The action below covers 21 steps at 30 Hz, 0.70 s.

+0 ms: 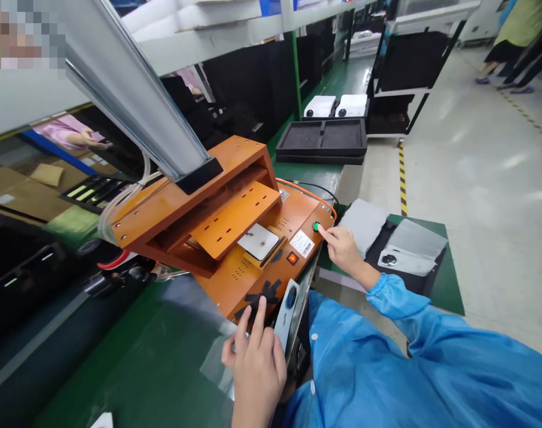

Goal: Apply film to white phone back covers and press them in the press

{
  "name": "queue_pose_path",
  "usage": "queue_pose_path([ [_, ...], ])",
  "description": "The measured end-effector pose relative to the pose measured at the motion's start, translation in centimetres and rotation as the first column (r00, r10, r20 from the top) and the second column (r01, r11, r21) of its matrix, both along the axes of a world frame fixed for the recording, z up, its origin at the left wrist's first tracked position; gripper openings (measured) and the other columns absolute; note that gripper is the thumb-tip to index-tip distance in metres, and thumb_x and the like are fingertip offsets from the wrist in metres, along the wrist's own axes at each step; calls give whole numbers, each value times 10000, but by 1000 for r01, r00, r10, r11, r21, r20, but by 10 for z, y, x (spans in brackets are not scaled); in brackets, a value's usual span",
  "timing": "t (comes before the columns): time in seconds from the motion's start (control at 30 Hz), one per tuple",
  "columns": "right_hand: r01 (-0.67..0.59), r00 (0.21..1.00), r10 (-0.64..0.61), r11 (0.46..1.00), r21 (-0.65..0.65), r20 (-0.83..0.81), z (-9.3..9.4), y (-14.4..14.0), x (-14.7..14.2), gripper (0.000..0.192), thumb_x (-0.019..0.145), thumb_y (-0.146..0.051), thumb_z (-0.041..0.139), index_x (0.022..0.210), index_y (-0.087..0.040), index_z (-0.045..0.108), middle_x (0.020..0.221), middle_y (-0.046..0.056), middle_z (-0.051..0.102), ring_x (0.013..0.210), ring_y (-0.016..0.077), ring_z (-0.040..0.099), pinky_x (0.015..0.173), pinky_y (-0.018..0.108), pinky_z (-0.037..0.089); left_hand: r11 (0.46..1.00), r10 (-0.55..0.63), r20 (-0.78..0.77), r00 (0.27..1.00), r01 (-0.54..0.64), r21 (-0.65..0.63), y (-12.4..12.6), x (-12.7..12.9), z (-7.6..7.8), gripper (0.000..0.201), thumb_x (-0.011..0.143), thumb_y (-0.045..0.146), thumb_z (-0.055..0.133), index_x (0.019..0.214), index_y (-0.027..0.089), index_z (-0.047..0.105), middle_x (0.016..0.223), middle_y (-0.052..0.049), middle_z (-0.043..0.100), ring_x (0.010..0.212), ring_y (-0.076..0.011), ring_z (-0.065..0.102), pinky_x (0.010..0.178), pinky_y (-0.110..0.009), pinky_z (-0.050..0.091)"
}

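Note:
An orange press machine stands on the bench, with a white panel lying in its yellow fixture under the raised plate. The index finger of my right hand touches the green button at the machine's right corner; the other fingers are loosely bent, holding nothing. Fingers apart and empty, my left hand hovers by the black tape on the machine's front. Beside it, a pale phone back cover with a dark round camera area leans at the bench edge. A red lit switch shows on the machine.
At right, a side table bears white sheets and a back cover. Black trays sit farther along the bench. A metal column rises above the machine. Other people stand in the aisle and across the bench.

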State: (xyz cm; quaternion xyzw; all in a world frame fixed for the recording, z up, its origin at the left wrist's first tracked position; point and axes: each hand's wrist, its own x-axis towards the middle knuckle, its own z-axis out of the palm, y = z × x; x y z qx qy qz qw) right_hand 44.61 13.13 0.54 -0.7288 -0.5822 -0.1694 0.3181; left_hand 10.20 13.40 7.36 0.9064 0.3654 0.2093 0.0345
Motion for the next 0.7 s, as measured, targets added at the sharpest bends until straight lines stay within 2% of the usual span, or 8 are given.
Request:
queue_pose_path([
  [0.17, -155, 971, 154, 988, 10, -181, 17, -11, 3, 460, 951, -159, 504, 1403, -223, 561, 1154, 119, 604, 1041, 253, 534, 896, 431, 436, 998, -59, 39, 998, 58, 23, -7, -4, 8, 204, 928, 175, 495, 747, 208, 583, 1520, -63, 545, 1381, -347, 448, 996, -521, 300],
  [0.23, -341, 838, 320, 940, 33, -443, 18, -34, -13, 481, 926, -256, 617, 1398, -216, 535, 1165, 113, 593, 1007, 228, 552, 869, 398, 477, 998, -67, 143, 987, 64, 25, -16, -6, 6, 195, 928, 174, 487, 767, 213, 589, 1475, -87, 574, 1367, -344, 449, 1011, -523, 312],
  [0.37, -769, 79, 331, 620, 154, -940, 8, -93, -83, 754, 763, -486, 833, 1384, -217, 500, 1197, 96, 634, 977, 188, 632, 822, 324, 530, 995, -60, 327, 943, 82, -53, -40, 5, -13, 176, 944, 177, 455, 874, 217, 612, 1299, -129, 643, 1262, -300, 519, 1013, -496, 362],
  [0.43, -705, -166, 224, 654, 275, -960, -1, -109, -114, 727, 801, -594, 770, 1349, -189, 518, 1203, 111, 663, 1036, 198, 662, 881, 338, 537, 984, -122, 307, 944, 156, -88, -50, 17, -28, 180, 951, 185, 456, 906, 223, 626, 1262, -113, 667, 1249, -290, 535, 1013, -487, 375],
  [0.5, -593, -77, 185, 781, 194, -980, -11, -113, -117, 590, 911, -617, 632, 1265, -149, 575, 1117, 110, 707, 990, 186, 690, 865, 329, 550, 968, -186, 256, 949, 222, -117, -56, 26, -41, 199, 959, 226, 467, 1015, 234, 658, 1357, -117, 635, 1299, -306, 519, 1018, -497, 385],
  [0.57, -463, 279, 40, 881, -98, -960, -18, -115, -87, 482, 970, -556, 569, 1192, -132, 622, 1037, 97, 738, 913, 178, 709, 802, 302, 563, 957, -215, 223, 951, 251, -145, -58, 27, -50, 305, 968, 298, 471, 1216, 247, 640, 1465, -138, 564, 1328, -321, 517, 997, -504, 414],
  [0.63, -222, 585, -204, 891, -397, -785, -21, -125, -31, 385, 979, -459, 580, 1172, -132, 644, 1045, 101, 750, 911, 195, 717, 781, 301, 560, 952, -217, 235, 947, 259, -166, -57, 18, -57, 372, 968, 330, 489, 1315, 255, 601, 1442, -144, 587, 1263, -309, 582, 957, -486, 451],
  [0.7, -31, 660, -363, 862, -506, -658, -22, -145, 31, 312, 992, -358, 552, 1163, -115, 649, 1112, 155, 738, 978, 231, 708, 830, 333, 544, 946, -211, 287, 934, 269, -179, -56, 5, -63, 308, 961, 283, 523, 1245, 273, 642, 1305, -111, 682, 1122, -266, 662, 907, -435, 492],
])
